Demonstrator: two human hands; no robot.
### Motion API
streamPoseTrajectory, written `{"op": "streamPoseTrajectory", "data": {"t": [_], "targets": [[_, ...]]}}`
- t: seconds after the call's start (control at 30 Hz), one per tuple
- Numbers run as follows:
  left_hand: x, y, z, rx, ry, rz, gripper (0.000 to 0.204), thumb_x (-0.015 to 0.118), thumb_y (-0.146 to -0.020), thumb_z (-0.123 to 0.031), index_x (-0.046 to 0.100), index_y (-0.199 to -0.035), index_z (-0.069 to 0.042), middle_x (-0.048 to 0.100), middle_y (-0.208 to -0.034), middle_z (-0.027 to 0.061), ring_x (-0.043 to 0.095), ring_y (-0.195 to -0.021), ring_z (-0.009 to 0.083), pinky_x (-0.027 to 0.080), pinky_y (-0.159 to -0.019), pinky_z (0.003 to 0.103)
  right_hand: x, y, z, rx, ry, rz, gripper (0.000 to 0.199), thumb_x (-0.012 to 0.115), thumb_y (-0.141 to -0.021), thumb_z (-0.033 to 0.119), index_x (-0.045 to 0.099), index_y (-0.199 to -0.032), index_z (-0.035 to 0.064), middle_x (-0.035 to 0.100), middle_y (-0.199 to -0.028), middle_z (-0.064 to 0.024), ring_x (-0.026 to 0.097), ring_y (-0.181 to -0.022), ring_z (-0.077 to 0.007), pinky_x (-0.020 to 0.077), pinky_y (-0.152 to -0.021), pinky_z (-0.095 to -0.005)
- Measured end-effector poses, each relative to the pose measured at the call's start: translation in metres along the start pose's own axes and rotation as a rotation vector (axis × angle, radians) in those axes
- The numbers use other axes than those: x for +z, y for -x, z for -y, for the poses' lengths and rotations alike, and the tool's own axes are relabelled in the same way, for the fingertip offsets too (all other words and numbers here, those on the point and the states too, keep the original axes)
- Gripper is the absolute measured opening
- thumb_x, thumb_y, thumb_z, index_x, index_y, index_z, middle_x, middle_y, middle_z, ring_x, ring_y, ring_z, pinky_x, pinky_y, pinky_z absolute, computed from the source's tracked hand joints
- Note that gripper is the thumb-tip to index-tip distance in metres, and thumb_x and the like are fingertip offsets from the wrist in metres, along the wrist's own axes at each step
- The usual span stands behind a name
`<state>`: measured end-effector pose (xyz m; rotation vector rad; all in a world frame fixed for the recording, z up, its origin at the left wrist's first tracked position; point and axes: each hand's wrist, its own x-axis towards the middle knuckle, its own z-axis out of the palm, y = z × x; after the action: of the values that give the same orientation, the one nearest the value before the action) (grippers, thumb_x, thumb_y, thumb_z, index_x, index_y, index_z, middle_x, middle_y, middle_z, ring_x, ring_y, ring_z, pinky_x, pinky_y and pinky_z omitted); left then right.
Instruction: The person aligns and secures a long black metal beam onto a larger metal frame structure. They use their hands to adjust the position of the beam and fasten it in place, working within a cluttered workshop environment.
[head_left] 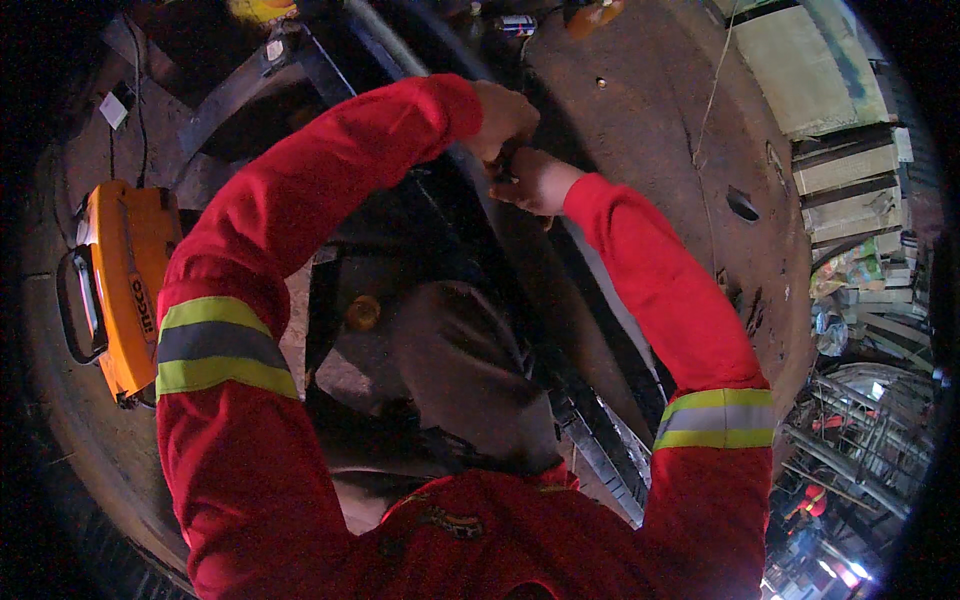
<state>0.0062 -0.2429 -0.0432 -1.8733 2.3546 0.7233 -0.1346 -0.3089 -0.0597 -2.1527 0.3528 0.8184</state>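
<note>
Head view: two hands are meeting over a dark metal frame.

Both red sleeves with reflective bands are reaching forward; the left hand (503,118) is curling into a loose fist just above the right hand (535,180), and the two are touching. A small dark part (503,177) is sitting pinched between them, right against the dark frame (440,230); what it is I cannot tell. An orange tool case (125,285) is lying well apart on the left.

Both red-sleeved arms raised, left hand (503,118) and right hand (538,180) clenched together.
</note>
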Motion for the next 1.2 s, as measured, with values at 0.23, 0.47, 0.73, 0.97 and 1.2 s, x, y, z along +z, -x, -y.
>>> {"op": "streamPoseTrajectory", "data": {"t": [0.23, 0.47, 0.73, 0.97, 1.2], "targets": [[0.037, -0.006, -0.004, 0.047, 0.029, -0.157, 0.045, 0.081, -0.050, -0.022, 0.068, -0.092, -0.014, 0.067, -0.087, 0.0111, 0.063, -0.086, 0.0335, 0.051, -0.072, 0.043, 0.022, -0.028, -0.035, -0.051, 0.208, -0.204, 0.035, 0.059, -0.084, 0.028, 0.059, -0.111, 0.0055, 0.064, -0.091, -0.0219, 0.064, -0.081, -0.0341, 0.0531, -0.067, -0.0416], [0.047, 0.005, -0.005, -0.051, -0.061, -0.258, 0.044, 0.075, -0.056, -0.020, 0.065, -0.098, -0.013, 0.066, -0.091, 0.0115, 0.062, -0.090, 0.0323, 0.051, -0.074, 0.044, 0.032, -0.002, 0.007, 0.192, 0.361, -0.467, 0.037, 0.064, -0.079, 0.032, 0.058, -0.101, 0.0019, 0.061, -0.103, -0.0232, 0.057, -0.098, -0.0411, 0.0472, -0.084, -0.0469], [0.040, 0.019, 0.035, -0.200, -0.241, -0.146, 0.046, 0.073, -0.057, -0.013, 0.064, -0.102, -0.012, 0.064, -0.097, 0.0114, 0.059, -0.097, 0.0335, 0.050, -0.081, 0.042, 0.044, -0.008, 0.004, 0.232, 0.408, -0.567, 0.037, 0.065, -0.079, 0.033, 0.058, -0.095, 0.0013, 0.058, -0.103, -0.0238, 0.056, -0.098, -0.0409, 0.0466, -0.083, -0.0477], [0.056, 0.037, 0.065, -0.126, -0.343, -0.500, 0.028, 0.067, -0.066, -0.007, 0.064, -0.093, -0.013, 0.064, -0.089, 0.0074, 0.060, -0.095, 0.0301, 0.049, -0.080, 0.042, 0.046, 0.004, 0.015, 0.287, 0.408, -0.534, 0.035, 0.064, -0.079, 0.028, 0.058, -0.100, 0.0021, 0.058, -0.109, -0.0206, 0.056, -0.102, -0.0396, 0.0457, -0.087, -0.0463], [0.036, 0.036, 0.100, -0.291, -0.346, -0.424, 0.025, 0.066, -0.066, -0.007, 0.066, -0.090, -0.014, 0.065, -0.092, 0.0087, 0.063, -0.090, 0.0302, 0.052, -0.074, 0.042, 0.044, 0.007, 0.011, 0.189, 0.426, -0.581, 0.035, 0.066, -0.079, 0.032, 0.060, -0.086, -0.0017, 0.061, -0.093, -0.0268, 0.059, -0.090, -0.0430, 0.0480, -0.077, -0.0485]]}}
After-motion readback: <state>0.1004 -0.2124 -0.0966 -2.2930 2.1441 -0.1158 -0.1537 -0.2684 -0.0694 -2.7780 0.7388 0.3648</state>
